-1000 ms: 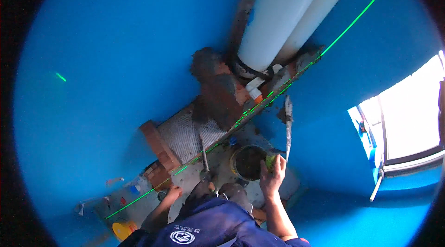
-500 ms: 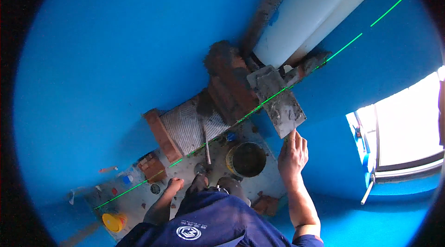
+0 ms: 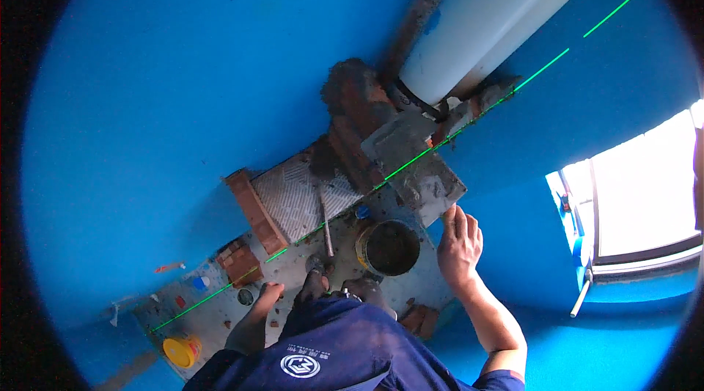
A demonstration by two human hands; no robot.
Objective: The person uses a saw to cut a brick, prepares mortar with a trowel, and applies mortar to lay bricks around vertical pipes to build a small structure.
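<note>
My right hand (image 3: 460, 248) is closed at the lower corner of a flat grey plate (image 3: 436, 189) smeared with mortar; its exact kind does not show clearly. The plate's upper part meets a patch of wet grey mortar (image 3: 402, 134) on the brickwork (image 3: 353, 149) below a white pipe (image 3: 477, 31). Low on the left, my left hand (image 3: 273, 293) hangs with curled fingers, and whatever it may hold is hidden. Between the hands, a tool with a pale shaft (image 3: 327, 228) leans on a ridged whitish surface (image 3: 297, 196).
A bucket of dark mortar (image 3: 392, 248) stands on the floor by my feet. Stacked bricks (image 3: 240, 265) and a yellow tub (image 3: 181, 351) lie to the left, broken bricks (image 3: 419, 320) to the right. A green laser line crosses the blue walls (image 3: 183, 97). A window (image 3: 645, 193) opens at right.
My right hand and the plate have shifted slightly left. More grey mortar surface now shows against the brickwork under the pipe. My left hand has hardly moved.
</note>
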